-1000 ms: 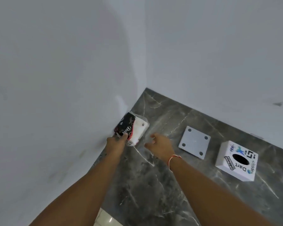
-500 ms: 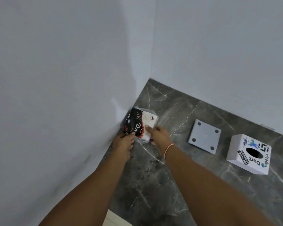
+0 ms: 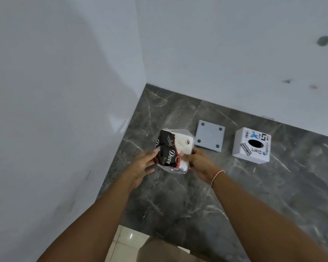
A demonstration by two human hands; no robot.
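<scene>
Grey plate [image 3: 209, 136] beside white box [image 3: 251, 145]

I am seeing soft, even light; glare is shining on the left wall [image 3: 119, 120], straight edges are bowing outward, fine detail is smearing.

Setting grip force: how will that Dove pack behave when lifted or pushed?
The Dove pack looks like boxed bars in clear film, so probably stiff and dense. Its glossy, wrinkled film may slip. Left hand and right hand grip its sides; blocky, it shouldn't roll.

A dark marble counter [image 3: 225, 195] meets two plain white walls [image 3: 55, 91].
</scene>
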